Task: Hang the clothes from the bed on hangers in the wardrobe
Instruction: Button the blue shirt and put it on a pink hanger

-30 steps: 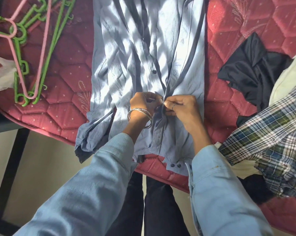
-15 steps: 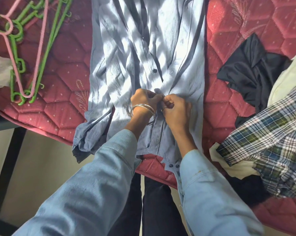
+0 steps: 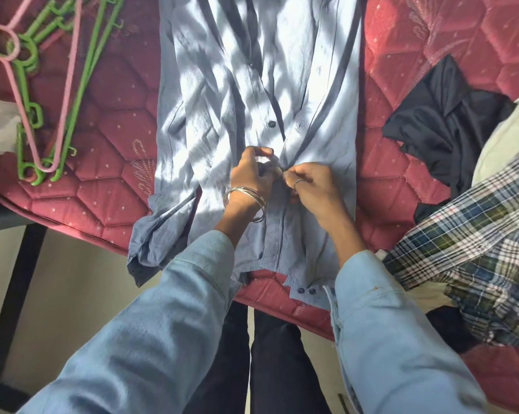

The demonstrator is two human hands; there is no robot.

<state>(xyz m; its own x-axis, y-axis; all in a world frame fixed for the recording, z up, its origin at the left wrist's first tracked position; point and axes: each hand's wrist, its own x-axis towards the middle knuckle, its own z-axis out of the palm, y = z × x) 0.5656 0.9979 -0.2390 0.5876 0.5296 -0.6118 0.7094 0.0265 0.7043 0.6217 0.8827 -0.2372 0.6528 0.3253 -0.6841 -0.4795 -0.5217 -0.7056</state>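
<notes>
Cloth dominates: the light blue cotton button-front shirt (image 3: 228,94) lies flat on the red quilted mattress (image 3: 103,121), soft, light, best lifted by its shoulders toward twelve o'clock. Left hand (image 3: 250,174) and right hand (image 3: 310,186) pinch its placket edges together, fingers curled tight.

Both arms in light blue sleeves reach up toward 12 o'clock, and the left hand (image 3: 252,171) and right hand (image 3: 310,186) meet knuckle to knuckle, fingers curled tight and pinching, with 2 bangles on the left wrist.
</notes>
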